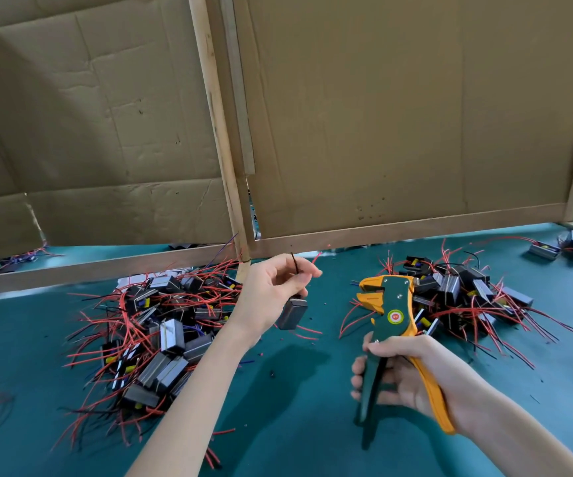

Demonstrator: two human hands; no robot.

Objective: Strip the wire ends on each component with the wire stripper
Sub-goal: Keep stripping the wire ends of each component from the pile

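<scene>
Over the teal table surface (295, 425), my left hand (271, 290) pinches a thin dark wire (294, 264) between thumb and fingertips. The wire's free end pokes up above the fingers. The small black box-shaped component (292, 315) it appears to belong to dangles just below the hand, clear of the table.

My right hand (408, 376) is wrapped around both handles of a green and orange wire stripper (386, 311). The tool is held head upward, its toothed orange jaws standing apart and facing left towards the component. Stripper and wire are near each other but not touching.

I judge this to be the lead-in to a strip: one component is lifted and one wire offered up, with nothing yet between the jaws. The next move calls for bringing the wire end sideways into the open jaws. Only a short length should pass the blades, and the component must be steady before I squeeze the handles. The wire looks thin and springy, so I would grip it close to its tip.

A heap of black components with red wires (161, 339) lies to the left, and a second heap (460, 297) sits to the right, behind the stripper. I cannot tell which heap is finished. A brown cardboard screen on a wooden frame (381, 115) stands behind.

As for writing, a round red, yellow and green sticker (395, 317) sits on the stripper's head, its mark too small to read. I can see no other label or brand.
</scene>
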